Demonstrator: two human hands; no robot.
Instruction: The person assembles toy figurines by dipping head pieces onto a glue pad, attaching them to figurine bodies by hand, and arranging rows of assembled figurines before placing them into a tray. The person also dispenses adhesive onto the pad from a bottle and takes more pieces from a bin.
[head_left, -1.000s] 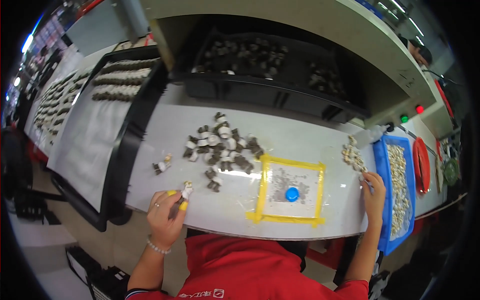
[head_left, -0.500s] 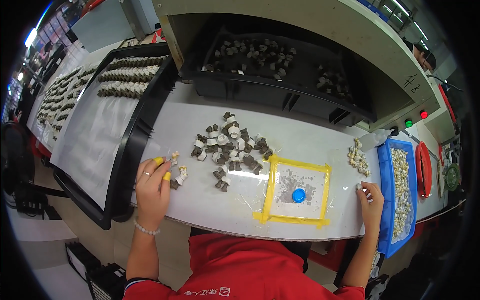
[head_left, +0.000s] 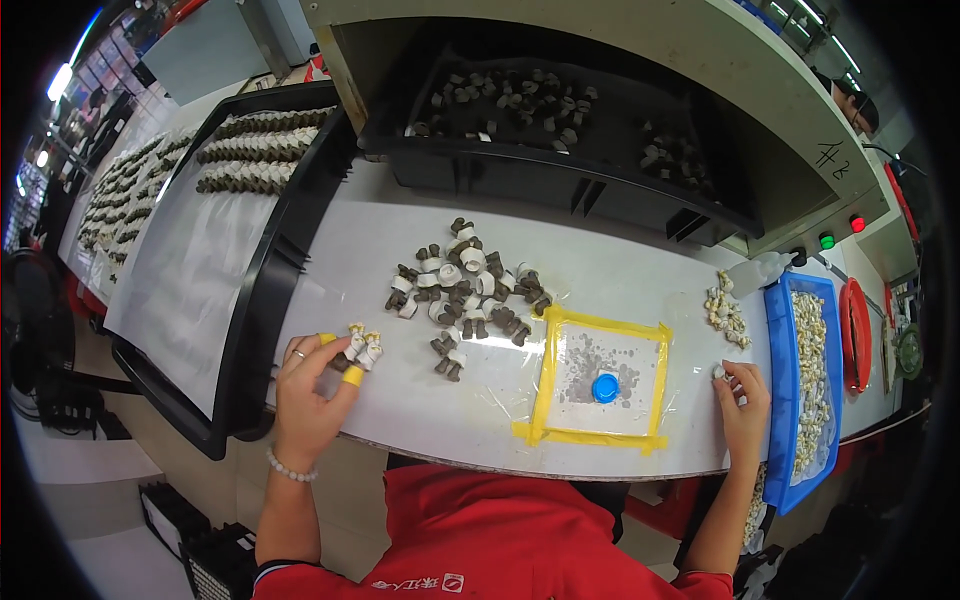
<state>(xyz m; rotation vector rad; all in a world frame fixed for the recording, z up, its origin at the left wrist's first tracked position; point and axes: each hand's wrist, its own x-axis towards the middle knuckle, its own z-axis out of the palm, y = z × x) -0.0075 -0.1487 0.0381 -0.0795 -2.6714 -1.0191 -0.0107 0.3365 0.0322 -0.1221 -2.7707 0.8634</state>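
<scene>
My left hand (head_left: 312,395), with yellow covers on two fingertips, is at the left of the white table (head_left: 470,420). Its thumb and forefinger close round two small figurine pieces (head_left: 366,350), cream above and dark below. To the right, a small whitish piece (head_left: 720,372) is pinched between the fingertips of my right hand (head_left: 743,400); its exact kind is too small to tell. A loose heap of dark figurine parts with white bands (head_left: 470,285) lies mid-table. Beside it, a yellow tape square (head_left: 547,385) surrounds grey wet-looking spots and a blue cap (head_left: 605,388).
A black tray (head_left: 265,260) with rows of pieces stands at left. Under the machine hood sits another black tray (head_left: 560,185) of parts. At right are a small cream-coloured pile (head_left: 726,315), a clear bottle (head_left: 758,272), a blue basket (head_left: 775,400) of small pieces, and a red plate (head_left: 855,335).
My left hand has moved slightly right, and its thumb and forefinger have closed round the two figurine pieces. My right hand stays near the basket, still pinching its piece.
</scene>
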